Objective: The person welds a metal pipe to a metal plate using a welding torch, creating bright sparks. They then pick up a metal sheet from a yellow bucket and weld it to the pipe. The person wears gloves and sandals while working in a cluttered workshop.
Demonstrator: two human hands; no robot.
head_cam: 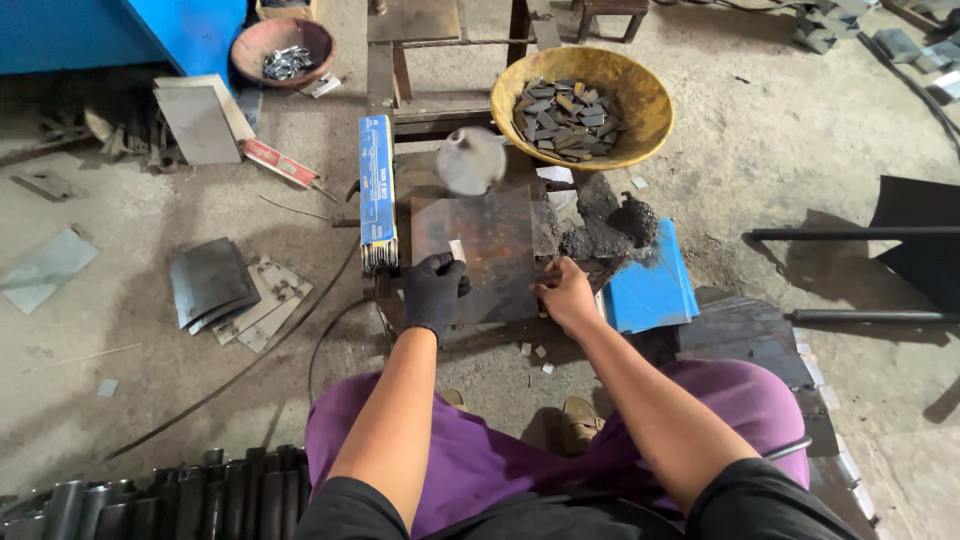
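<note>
— Where are our hands?
— Both arms reach forward to the rusty metal plate (490, 250). Our gloved left hand (434, 290) pinches a small metal piece (457, 250) over it.
— And the right hand (566, 295)?
— Bare, fingers curled against the plate's right edge.

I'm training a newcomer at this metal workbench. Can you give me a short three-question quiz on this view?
1. True or false: the left hand wears a black glove.
2. What fills the yellow bowl? A) dark flat metal pieces B) water C) sand
3. On what does the right hand rest at its near edge?

Key: 1 true. 2 A. 3 The rusty metal plate; the left hand holds a small pale piece over it.
</note>
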